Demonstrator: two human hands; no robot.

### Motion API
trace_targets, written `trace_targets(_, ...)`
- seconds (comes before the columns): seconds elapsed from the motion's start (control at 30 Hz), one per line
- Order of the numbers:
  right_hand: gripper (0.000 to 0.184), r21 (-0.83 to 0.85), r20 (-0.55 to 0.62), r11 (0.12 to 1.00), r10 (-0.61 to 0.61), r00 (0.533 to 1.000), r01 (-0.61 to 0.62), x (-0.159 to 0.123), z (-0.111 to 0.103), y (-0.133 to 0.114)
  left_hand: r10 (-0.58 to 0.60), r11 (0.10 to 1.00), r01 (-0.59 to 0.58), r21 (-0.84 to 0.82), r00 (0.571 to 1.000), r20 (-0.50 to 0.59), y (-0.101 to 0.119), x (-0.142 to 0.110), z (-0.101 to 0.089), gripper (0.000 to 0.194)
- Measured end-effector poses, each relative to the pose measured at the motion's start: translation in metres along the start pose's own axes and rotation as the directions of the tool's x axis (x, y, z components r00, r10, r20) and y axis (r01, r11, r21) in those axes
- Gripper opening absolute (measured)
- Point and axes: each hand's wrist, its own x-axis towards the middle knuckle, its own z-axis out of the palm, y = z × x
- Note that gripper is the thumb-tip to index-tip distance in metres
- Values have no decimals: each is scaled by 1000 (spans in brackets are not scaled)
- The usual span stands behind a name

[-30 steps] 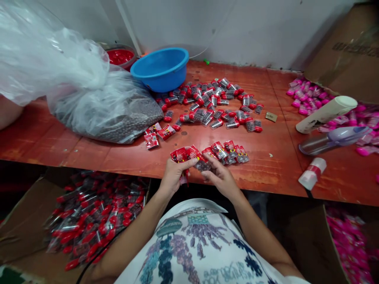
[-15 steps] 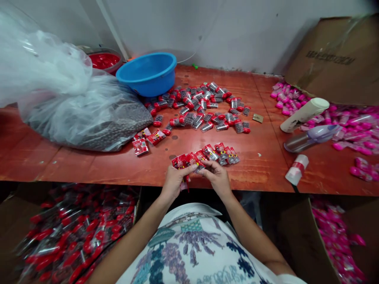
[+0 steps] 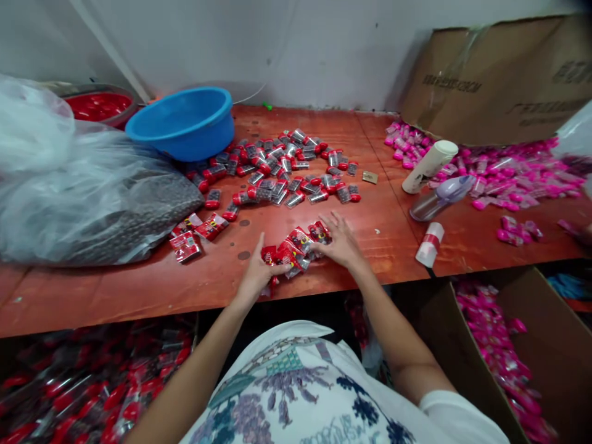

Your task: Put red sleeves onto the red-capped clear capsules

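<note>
Small red packets (image 3: 296, 239) with clear, dark-filled lower parts lie in an overlapping row near the table's front edge. My left hand (image 3: 257, 272) is closed around the left end of this row, its thumb pressed over the packets and a bit of red hanging below the palm. At the other end, my right hand (image 3: 341, 244) rests with fingers spread, touching the rightmost packets. Beyond both hands spreads a pile of small red-capped clear containers (image 3: 277, 166) with dark contents. A few more red packets (image 3: 185, 246) lie to the left.
A clear plastic bag (image 3: 115, 209) of dark beads and a blue basin (image 3: 185, 123) stand left. On the right are a white cylinder (image 3: 430, 166), a purple-topped bottle (image 3: 441, 197), a white roll (image 3: 430, 245), pink pieces (image 3: 513, 179) and a carton (image 3: 490, 80). Filled boxes sit below the table.
The view has turned right, shifting the table leftward. My right hand has moved from pinching near my left hand to spreading over the row's right end. The packets are bunched closer together.
</note>
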Motion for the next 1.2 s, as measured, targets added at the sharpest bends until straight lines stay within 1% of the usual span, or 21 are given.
trace_targets(0.07, 85, -35, 144, 999, -10, 990, 15, 9, 3, 2, -17, 999, 13, 41, 994, 109, 6, 6, 7, 117)
trace_targets(0.13, 85, -49, 213, 998, -32, 977, 43, 12, 5, 1, -9, 997, -6, 78, 980, 199, 10, 12, 17, 112)
trace_targets(0.2, 86, -50, 207, 998, -27, 978, 38, 7, 1, 2, -2, 993, -35, 110, 948, 318, 10, 16, 30, 99)
trace_targets(0.3, 90, -56, 167, 998, 36, 985, -28, -14, -15, 15, -30, 983, -38, 180, 932, 360, 1, 13, 55, 89)
trace_targets(0.4, 88, -55, 110, 994, 103, 988, -98, -53, -41, 37, -75, 982, -7, 189, 903, 422, -16, -3, 85, 91)
trace_targets(0.43, 87, -51, 83, 992, 120, 989, -116, -69, -49, 45, -95, 978, -2, 207, 883, 461, -23, -11, 96, 90)
trace_targets(0.5, 87, -31, 15, 990, 139, 990, -138, -104, -65, 61, -110, 968, -29, 249, 845, 523, -39, -28, 119, 90)
trace_targets(0.57, 90, 11, -70, 989, 148, 987, -147, -141, -73, 77, -55, 956, -121, 266, 819, 571, -57, -44, 141, 90)
trace_targets(0.6, 92, 41, -113, 987, 158, 981, -155, -158, -73, 86, 9, 946, -198, 258, 809, 588, -68, -50, 150, 92)
trace_targets(0.67, 94, 125, -186, 975, 207, 961, -186, -191, -64, 105, 79, 906, -324, 273, 762, 642, -90, -58, 166, 94)
trace_targets(0.73, 94, 239, -214, 941, 290, 933, -238, -219, -44, 125, 89, 873, -394, 288, 709, 699, -112, -61, 178, 89)
trace_targets(0.8, 93, 367, -209, 875, 407, 889, -315, -241, -21, 144, 63, 862, -410, 298, 670, 740, -131, -61, 185, 84)
trace_targets(0.83, 88, 430, -212, 828, 480, 851, -360, -249, -11, 152, 31, 867, -387, 313, 668, 743, -137, -60, 188, 85)
trace_targets(0.9, 73, 568, -236, 717, 613, 754, -405, -259, 2, 158, -79, 891, -271, 364, 698, 712, -141, -59, 190, 87)
trace_targets(0.97, 53, 682, -251, 620, 696, 673, -387, -262, 4, 151, -189, 917, -107, 384, 731, 656, -134, -61, 190, 88)
trace_targets(1.0, 42, 722, -241, 586, 712, 659, -368, -261, 3, 141, -222, 931, -31, 364, 744, 630, -128, -62, 189, 88)
trace_targets(1.03, 33, 751, -217, 559, 712, 668, -352, -259, 0, 129, -231, 946, 31, 322, 761, 606, -119, -64, 188, 88)
trace_targets(1.07, 26, 770, -178, 540, 693, 698, -339, -255, -3, 114, -229, 960, 80, 270, 781, 581, -110, -66, 186, 86)
trace_targets(1.1, 23, 787, -130, 524, 656, 743, -325, -249, -5, 98, -217, 970, 115, 214, 807, 549, -100, -69, 184, 85)
trace_targets(1.17, 24, 815, -52, 506, 547, 835, -281, -236, -7, 66, -189, 982, 152, 117, 860, 474, -82, -73, 180, 86)
trace_targets(1.2, 28, 826, -39, 500, 509, 860, -259, -227, -5, 52, -161, 987, 145, 68, 890, 427, -73, -75, 177, 86)
